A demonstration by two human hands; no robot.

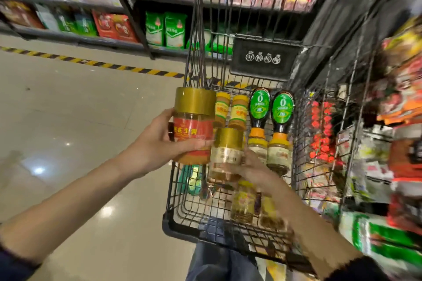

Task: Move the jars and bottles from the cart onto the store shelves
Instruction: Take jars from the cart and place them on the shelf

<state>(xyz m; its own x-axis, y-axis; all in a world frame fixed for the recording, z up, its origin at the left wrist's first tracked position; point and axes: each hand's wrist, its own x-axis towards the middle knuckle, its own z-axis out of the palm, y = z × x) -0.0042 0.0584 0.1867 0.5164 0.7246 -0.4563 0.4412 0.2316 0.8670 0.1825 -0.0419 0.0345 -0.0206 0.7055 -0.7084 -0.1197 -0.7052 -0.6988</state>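
My left hand [157, 141] grips the red jar [194, 124] above the cart [168, 224], my right hand [254, 172] clasps the pale jar [226, 155] beside it, one apiece, I judge, to shelve both together

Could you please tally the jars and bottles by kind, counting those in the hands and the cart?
Gold-lidded jars: 2, red-labelled jar in left hand, pale-labelled jar in right hand
Green-labelled dark bottles: 2
Small yellow-lidded jars at the far end: 2
Yellow-lidded jars by the bottle caps: 2
Blurred jars nearest: 2
Total: 10
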